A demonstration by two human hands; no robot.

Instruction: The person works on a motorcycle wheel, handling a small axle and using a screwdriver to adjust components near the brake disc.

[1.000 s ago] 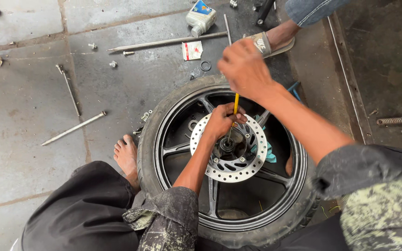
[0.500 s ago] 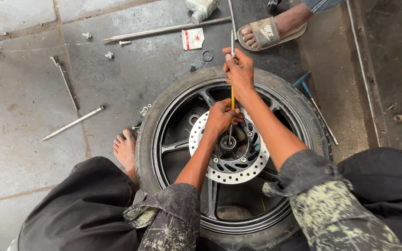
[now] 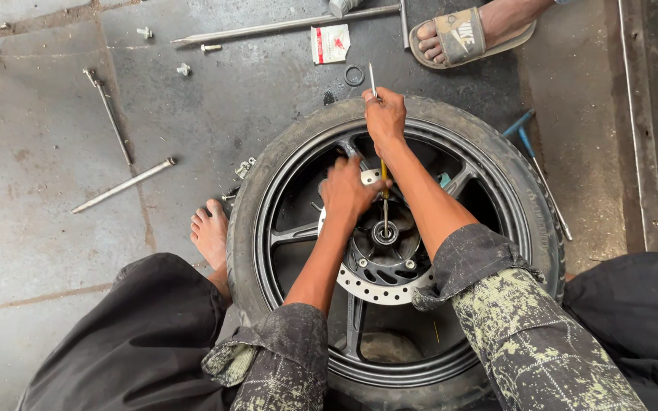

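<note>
— Presently, status?
— Black alloy motorcycle wheel lies flat on the concrete floor. Right hand fists a yellow-shafted metal rod, tip in the hub; left hand, fingers curled, steadies it.
— Remaining?
— Hub work apparently unfinished; loose bolts lie apart.

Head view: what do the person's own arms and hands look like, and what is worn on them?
Both hands are bare, the left hand and the right hand: no gloves, rings or watch visible. The forearms are bare too. The sleeves are pushed up near the elbows: dark grey fabric, worn and blotched with a pale green mottled pattern.
</note>
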